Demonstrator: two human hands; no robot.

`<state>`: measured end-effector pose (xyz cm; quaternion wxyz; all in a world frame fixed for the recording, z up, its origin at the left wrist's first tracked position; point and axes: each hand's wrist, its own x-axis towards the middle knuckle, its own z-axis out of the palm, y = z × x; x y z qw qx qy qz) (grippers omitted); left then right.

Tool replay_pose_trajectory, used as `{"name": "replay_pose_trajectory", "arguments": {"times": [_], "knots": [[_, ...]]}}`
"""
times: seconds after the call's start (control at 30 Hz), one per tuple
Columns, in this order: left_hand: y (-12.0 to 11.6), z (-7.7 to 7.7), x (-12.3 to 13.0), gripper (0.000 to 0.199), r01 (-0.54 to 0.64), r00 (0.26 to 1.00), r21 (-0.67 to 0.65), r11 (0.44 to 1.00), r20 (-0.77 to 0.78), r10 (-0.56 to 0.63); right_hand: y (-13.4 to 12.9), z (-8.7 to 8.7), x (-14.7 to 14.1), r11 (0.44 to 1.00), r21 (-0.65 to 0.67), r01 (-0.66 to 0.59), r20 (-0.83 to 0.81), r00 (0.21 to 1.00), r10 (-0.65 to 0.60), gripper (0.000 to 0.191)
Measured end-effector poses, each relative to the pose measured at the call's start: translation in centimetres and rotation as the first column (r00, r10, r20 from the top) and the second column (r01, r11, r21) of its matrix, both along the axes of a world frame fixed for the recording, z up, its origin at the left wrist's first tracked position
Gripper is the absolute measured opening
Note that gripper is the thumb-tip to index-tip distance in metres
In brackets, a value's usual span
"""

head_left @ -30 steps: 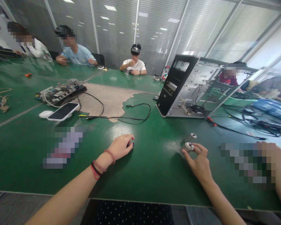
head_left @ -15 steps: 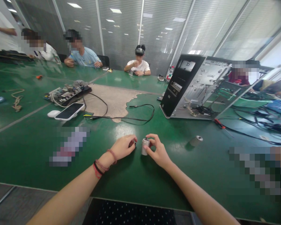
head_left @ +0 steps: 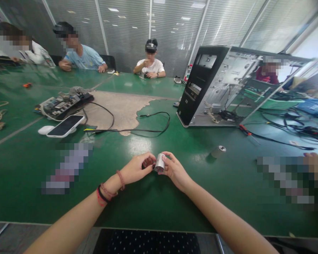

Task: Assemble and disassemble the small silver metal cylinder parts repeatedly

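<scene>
A small silver metal cylinder (head_left: 160, 163) is tilted in my right hand (head_left: 176, 172), with the thumb and fingers closed round its side. Its end facing me looks reddish inside. My left hand (head_left: 137, 169) is curled against the cylinder's left side, thumb tip close to it. Something small and dark shows at those fingertips, too small to name. A second, similar metal cylinder (head_left: 218, 151) stands on the green table (head_left: 196, 208) to the right, a dark opening in its top.
A computer case (head_left: 201, 84) stands open-sided behind my right hand, near a red screwdriver (head_left: 245, 129) and tangled cables (head_left: 302, 127). A phone (head_left: 65, 125), a circuit board assembly (head_left: 66, 102) and a black cable (head_left: 148, 131) lie left and ahead. Several people sit around the table.
My right hand has lifted the cylinder off the table and tipped its lower end toward me. My left hand has come up against it. The view has shifted slightly.
</scene>
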<state>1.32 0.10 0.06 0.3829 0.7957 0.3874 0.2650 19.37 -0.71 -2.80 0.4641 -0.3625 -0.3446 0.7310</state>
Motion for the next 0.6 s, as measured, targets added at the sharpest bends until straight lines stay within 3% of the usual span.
{"name": "replay_pose_trajectory", "arguments": {"times": [0.2,0.4,0.6], "knots": [[-0.06,0.14,-0.14,0.016,0.047,0.999,0.046,0.998,0.017,-0.048,-0.09,0.27,0.14,0.993,-0.116,-0.004,-0.101,0.995,-0.008,0.033],[-0.05,0.31,-0.22,0.022,0.050,0.999,0.077,0.996,-0.016,-0.049,-0.07,0.04,0.27,0.969,-0.226,-0.096,-0.168,0.984,0.058,0.018],[-0.08,0.36,-0.12,0.017,0.022,1.000,0.078,0.997,-0.002,-0.022,-0.15,-0.12,0.13,0.952,-0.265,-0.153,-0.153,0.981,0.115,0.023]]}}
